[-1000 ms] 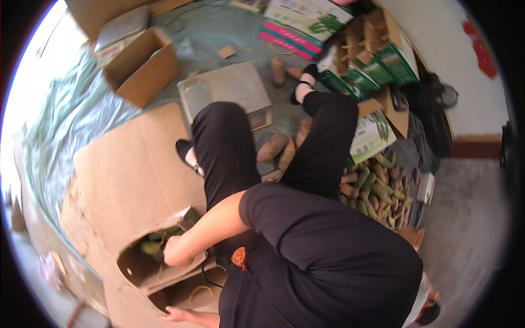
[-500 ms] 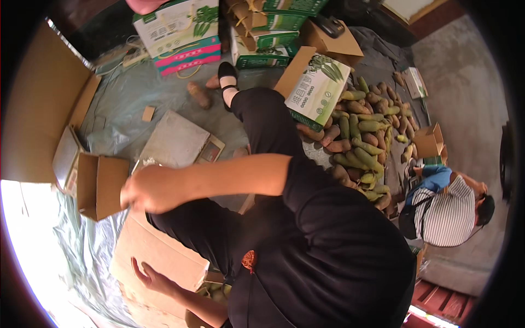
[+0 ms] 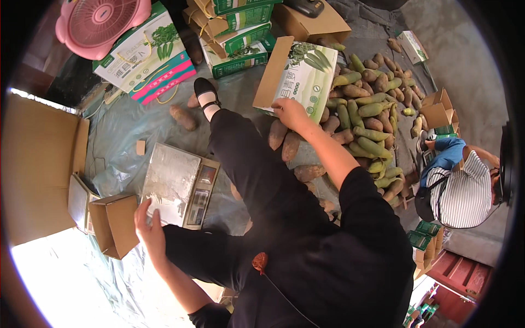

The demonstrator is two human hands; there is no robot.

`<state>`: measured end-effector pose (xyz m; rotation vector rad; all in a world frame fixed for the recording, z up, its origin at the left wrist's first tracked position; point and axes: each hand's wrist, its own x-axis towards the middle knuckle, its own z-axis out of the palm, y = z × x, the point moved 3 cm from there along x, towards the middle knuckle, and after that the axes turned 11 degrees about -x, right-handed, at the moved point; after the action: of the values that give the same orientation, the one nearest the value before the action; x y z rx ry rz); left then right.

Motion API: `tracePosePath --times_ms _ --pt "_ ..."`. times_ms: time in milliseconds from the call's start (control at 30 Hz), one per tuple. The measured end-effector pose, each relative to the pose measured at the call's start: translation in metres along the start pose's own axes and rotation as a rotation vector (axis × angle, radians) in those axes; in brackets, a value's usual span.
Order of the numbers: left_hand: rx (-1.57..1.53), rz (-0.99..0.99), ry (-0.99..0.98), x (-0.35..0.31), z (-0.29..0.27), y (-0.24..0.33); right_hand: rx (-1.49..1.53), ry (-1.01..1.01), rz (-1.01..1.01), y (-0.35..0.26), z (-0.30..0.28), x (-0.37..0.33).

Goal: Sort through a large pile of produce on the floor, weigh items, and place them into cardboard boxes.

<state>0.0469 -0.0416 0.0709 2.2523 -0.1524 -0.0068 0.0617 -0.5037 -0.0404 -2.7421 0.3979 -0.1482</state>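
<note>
My right hand (image 3: 291, 113) has its fingers closed on the lower edge of a white-and-green carton (image 3: 307, 76). This carton has a raised brown flap and rests against a heap of green radishes (image 3: 372, 109) mixed with brown, earthy-looking roots (image 3: 278, 134). My left hand (image 3: 150, 229) holds nothing; its thumb and fingers are apart. It hovers by the near edge of a flat platform scale (image 3: 169, 177) with a display panel. Close on its left stands a small brown cardboard box (image 3: 115, 224), its mouth open.
A pink fan (image 3: 101, 24) sits on printed cartons (image 3: 145, 52) at the back left. More green cartons (image 3: 240, 60) are stacked behind my foot. Tall cardboard (image 3: 41, 169) stands at far left. Another person (image 3: 459, 191) in a striped shirt crouches at right. Plastic sheeting (image 3: 117, 153) covers the floor.
My right hand has swung from beside the small brown box at left across to the carton and gripped its edge. My left hand has moved up toward the scale. The view has shifted.
</note>
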Motion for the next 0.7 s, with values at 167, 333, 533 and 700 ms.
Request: tracePosePath --times_ms 167,333,533,700 --pt "0.092 -0.037 -0.304 0.012 0.068 -0.037 -0.343 -0.062 -0.139 0.019 0.058 0.029" --pt "0.386 -0.103 -0.421 0.003 0.077 -0.066 -0.538 -0.189 -0.287 -0.002 0.099 0.078" --pt "0.262 -0.118 -0.376 0.014 0.082 -0.068 -0.817 -0.237 -0.475 0.004 0.142 0.108" --pt "0.261 -0.106 -0.378 0.02 0.086 -0.068 -0.944 -0.323 -0.513 0.017 0.148 0.106"
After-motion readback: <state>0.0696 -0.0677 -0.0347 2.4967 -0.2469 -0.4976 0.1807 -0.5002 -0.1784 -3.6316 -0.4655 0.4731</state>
